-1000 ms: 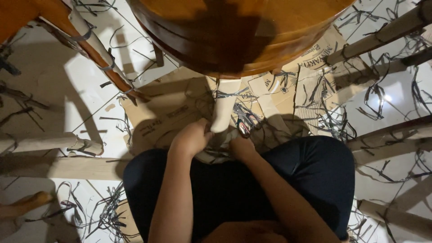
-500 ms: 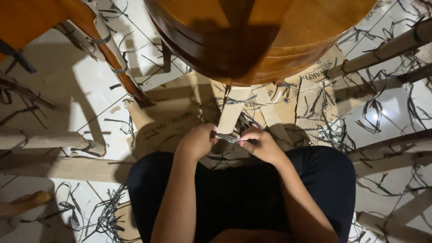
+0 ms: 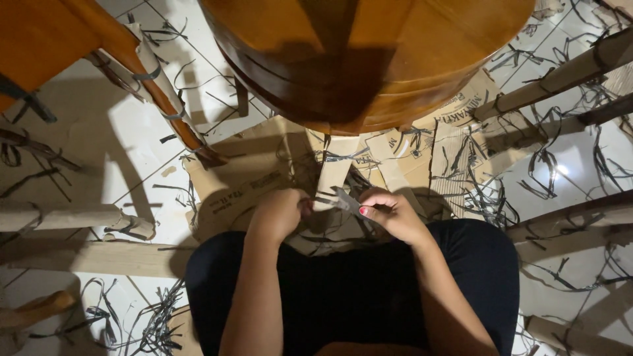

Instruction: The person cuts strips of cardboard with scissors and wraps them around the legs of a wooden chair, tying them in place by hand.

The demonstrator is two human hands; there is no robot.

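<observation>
Cardboard-wrapped wooden leg point(image 3: 333, 173) stands under the round brown wooden stool point(image 3: 369, 59), just ahead of the person's knees. Right hand point(image 3: 390, 214) has its grip pressed around small grey metal scissors point(image 3: 343, 200), whose blades touch the leg. Left hand point(image 3: 280, 214) is curled against the wrap; whether it pinches anything is hidden.

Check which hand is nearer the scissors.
Right. The right hand grips the scissors by the handles; the left hand sits just left of the blades, at the wrapped leg.
</observation>
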